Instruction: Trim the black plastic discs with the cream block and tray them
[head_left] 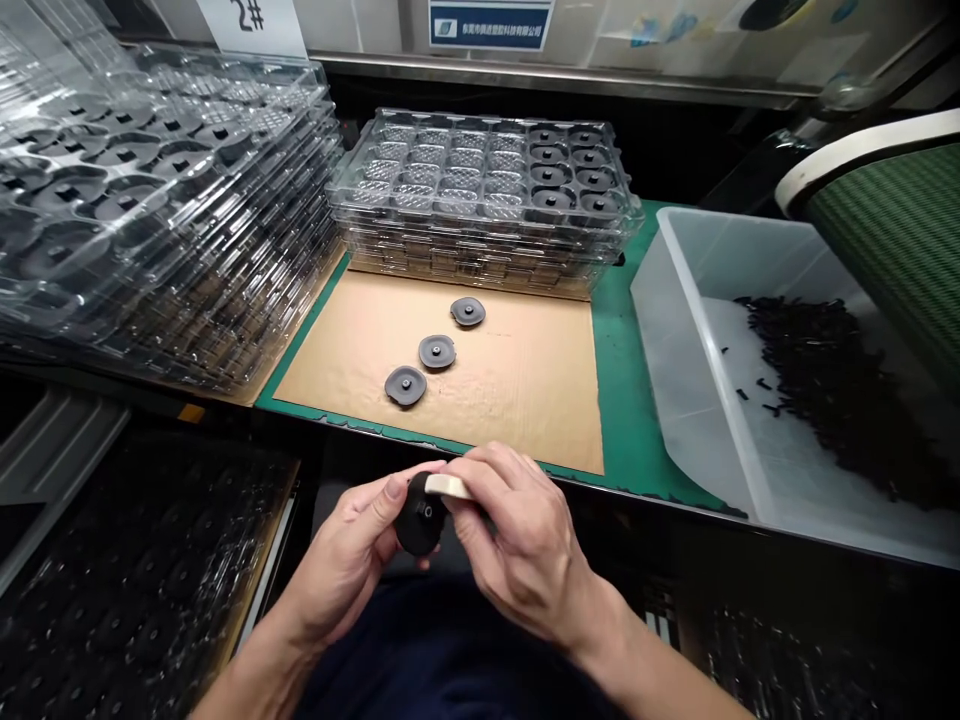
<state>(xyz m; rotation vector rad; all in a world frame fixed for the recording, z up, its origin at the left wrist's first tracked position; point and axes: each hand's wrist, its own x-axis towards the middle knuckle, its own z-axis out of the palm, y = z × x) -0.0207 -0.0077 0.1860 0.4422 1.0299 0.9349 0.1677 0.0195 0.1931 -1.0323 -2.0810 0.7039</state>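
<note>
My left hand (352, 560) is closed round the edge of a round black part (418, 520), held up in front of my body below the table edge. Pinched in my right hand (517, 540) is a small cream-coloured tool (448, 487), which lies against the upper right rim of that part. Beyond my hands, on a brown cardboard sheet (525, 390), three similar dark discs lie in a slanting row: a near one (406, 386), a middle one (437, 351) and a far one (468, 312). Each has a small raised centre.
Behind the cardboard stands a stack of clear trays (480, 225), its right columns holding black parts. A taller tray stack (150, 230) is at the left. A translucent bin (690, 360) of small black pieces stands right, beside a green mesh surface (900, 230). Filled trays (127, 590) are lower left.
</note>
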